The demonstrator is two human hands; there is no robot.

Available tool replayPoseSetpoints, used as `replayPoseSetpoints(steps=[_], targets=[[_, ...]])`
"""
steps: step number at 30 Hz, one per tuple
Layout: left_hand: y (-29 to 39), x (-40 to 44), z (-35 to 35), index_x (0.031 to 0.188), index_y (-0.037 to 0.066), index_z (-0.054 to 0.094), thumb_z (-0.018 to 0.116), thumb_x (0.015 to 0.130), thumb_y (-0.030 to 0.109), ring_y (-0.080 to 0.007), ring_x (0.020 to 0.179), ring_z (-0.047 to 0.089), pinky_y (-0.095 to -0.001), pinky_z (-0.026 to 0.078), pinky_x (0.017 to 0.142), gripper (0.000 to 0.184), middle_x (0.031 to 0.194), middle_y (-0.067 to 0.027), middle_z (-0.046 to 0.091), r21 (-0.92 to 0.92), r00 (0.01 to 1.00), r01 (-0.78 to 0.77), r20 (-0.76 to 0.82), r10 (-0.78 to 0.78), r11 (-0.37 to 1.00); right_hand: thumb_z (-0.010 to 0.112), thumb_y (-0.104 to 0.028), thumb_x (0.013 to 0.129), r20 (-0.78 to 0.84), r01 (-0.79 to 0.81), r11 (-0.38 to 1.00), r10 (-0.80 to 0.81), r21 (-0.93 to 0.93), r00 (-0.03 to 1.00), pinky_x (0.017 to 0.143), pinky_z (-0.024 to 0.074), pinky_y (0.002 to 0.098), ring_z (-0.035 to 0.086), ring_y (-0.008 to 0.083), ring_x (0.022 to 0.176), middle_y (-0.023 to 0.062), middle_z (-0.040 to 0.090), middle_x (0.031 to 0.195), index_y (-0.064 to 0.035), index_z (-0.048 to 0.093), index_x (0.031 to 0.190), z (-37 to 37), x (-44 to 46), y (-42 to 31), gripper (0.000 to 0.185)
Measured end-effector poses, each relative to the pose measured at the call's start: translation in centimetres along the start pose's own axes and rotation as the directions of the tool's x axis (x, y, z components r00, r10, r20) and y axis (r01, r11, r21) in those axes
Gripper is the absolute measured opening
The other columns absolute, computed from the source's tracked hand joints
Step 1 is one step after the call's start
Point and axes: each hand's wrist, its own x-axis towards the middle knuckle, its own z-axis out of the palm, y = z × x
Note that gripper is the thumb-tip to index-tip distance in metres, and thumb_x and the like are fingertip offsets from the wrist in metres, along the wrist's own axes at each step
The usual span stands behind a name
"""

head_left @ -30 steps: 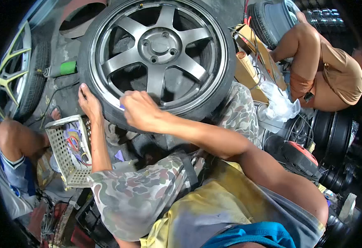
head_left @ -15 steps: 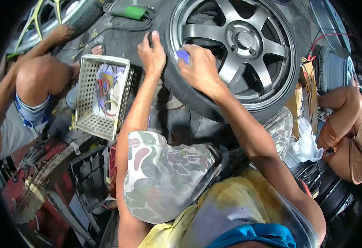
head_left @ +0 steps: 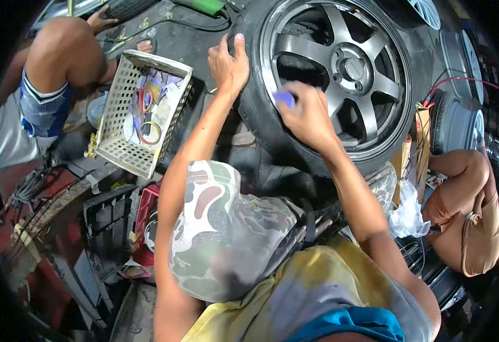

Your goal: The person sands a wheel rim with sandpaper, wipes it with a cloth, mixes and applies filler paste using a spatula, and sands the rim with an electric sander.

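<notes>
A grey multi-spoke wheel (head_left: pixel 340 108) with its black tire (head_left: pixel 255 108) lies in front of me. My right hand (head_left: pixel 307 117), blurred by motion, is closed on a piece of purple sandpaper (head_left: pixel 284 99) and presses it against the rim's near-left lip. Some of its fingers are hidden behind the hand's back. At the tire's left outer edge, my left hand (head_left: pixel 228 65) rests with thumb and forefinger stretched out and apart. It touches or nearly touches the rubber.
Left of my arm stands a white plastic basket (head_left: pixel 144 114) holding scissors (head_left: pixel 145 102), a tape roll (head_left: pixel 150 132) and purple scraps. A green-handled tool (head_left: pixel 207 7) lies behind. Other people sit at left, a knee (head_left: pixel 64 51) showing, and right. More rims (head_left: pixel 466 122) stand at right.
The view has shifted, so the wheel and basket sit differently in the frame. My right hand has moved the sandpaper onto the rim lip. My left hand stays beside the tire.
</notes>
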Motion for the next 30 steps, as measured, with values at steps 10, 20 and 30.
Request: replayPoseSetpoints(steps=[10,20,30], targets=[[-0.2,0.6,-0.1,0.142,0.000,0.058,0.050,0.101,0.060,-0.0450,0.123,0.053,-0.0516,0.040,0.109,0.073,0.128,-0.0310,0.058,-0.029,1.000,-0.010,0.005,0.010,1.000,0.069,-0.015,0.081,-0.075,0.009,0.999,-0.012,-0.033,0.997,0.086,0.0555,0.0481,0.071,0.0442,0.091,0.0274,0.072,0.093,0.0000,0.075,0.094,1.1,1.4,-0.3,0.021],[-0.5,0.9,0.1,0.143,0.001,0.058,0.051,0.101,0.059,-0.0459,0.123,0.053,-0.0524,0.040,0.109,0.072,0.128,-0.0327,0.057,-0.022,1.000,-0.028,0.004,0.028,0.999,0.067,-0.013,0.081,-0.094,0.003,0.999,-0.007,-0.048,0.996,0.088,0.0552,0.0483,0.071,0.0442,0.094,0.0273,0.072,0.097,0.0017,0.075,0.098,1.1,2.4,-0.8,0.024],[-0.7,0.7,0.2,0.142,0.001,0.058,0.050,0.102,0.059,-0.0458,0.123,0.053,-0.0520,0.040,0.109,0.071,0.127,-0.0327,0.057,-0.030,1.000,-0.028,0.005,0.028,0.999,0.067,-0.014,0.081,-0.113,0.039,0.998,-0.044,-0.052,0.993,0.086,0.0551,0.0496,0.070,0.0455,0.093,0.0285,0.071,0.095,0.0008,0.075,0.096,1.3,2.8,-0.5,0.023]])
